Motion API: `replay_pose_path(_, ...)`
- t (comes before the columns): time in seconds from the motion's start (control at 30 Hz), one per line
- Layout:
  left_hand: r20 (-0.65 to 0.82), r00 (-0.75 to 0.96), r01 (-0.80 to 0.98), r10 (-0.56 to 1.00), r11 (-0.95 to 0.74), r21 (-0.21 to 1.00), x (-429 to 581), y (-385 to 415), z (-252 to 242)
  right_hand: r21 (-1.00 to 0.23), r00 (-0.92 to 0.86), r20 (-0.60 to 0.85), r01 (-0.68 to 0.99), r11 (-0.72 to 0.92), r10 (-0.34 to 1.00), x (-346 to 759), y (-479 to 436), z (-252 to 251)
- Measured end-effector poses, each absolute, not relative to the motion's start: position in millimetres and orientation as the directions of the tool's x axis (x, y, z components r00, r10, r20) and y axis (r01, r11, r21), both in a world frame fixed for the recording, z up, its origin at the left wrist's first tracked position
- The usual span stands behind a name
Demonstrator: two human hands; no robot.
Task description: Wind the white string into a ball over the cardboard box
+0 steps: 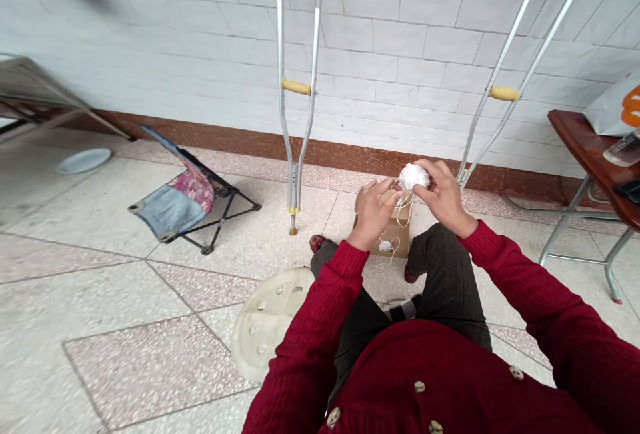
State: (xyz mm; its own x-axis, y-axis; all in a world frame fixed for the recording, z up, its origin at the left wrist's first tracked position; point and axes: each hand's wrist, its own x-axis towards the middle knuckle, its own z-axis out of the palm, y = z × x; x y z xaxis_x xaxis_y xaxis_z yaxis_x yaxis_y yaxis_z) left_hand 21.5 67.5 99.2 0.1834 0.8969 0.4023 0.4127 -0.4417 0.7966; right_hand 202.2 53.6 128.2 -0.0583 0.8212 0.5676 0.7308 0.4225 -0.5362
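Note:
My right hand [445,195] is closed round a ball of white yarn [413,176], held up in front of me. Just left of the ball, my left hand [374,210] has its fingers pinched on the white yarn strand [404,206], which hangs in loose loops below. Under both hands, a cardboard box [400,246] stands on the floor between my feet. A small tangle of white yarn [385,246] lies at the box. My hands hide part of the box's inside.
Two metal crutches lean on the tiled wall, one [296,87] ahead and another [504,94] to the right. A folding stool [183,197] and a white plate [84,161] are on the left. A round pale lid [265,321] lies beside my leg. At right stands a brown table [575,129].

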Motion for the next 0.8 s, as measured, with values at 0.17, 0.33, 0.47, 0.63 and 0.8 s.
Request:
replay_pose_path(0.17,0.235,0.298,0.192,0.925,-0.299,0.935,27,55,96,-0.463,-0.034,0.578,0.809,0.362,0.815,211,60,130)
replay_pose_path(0.33,0.085,0.574,-0.110,0.814,-0.026,0.994,9,30,94,-0.421,0.001,0.587,0.855,0.304,0.810,225,77,118)
replay_pose_path(0.47,0.011,0.677,-0.116,0.736,0.091,0.989,-13,12,99,-0.415,0.015,0.570,0.868,0.272,0.821,228,86,111)
replay_pose_path(0.63,0.004,0.676,-0.170,0.737,0.151,0.974,-26,-9,110,-0.383,-0.027,0.557,0.879,0.285,0.830,223,88,107)
replay_pose_path(0.8,0.025,0.738,-0.171,0.675,0.152,0.973,-36,-27,110,-0.405,0.010,0.568,0.874,0.269,0.823,226,97,108)
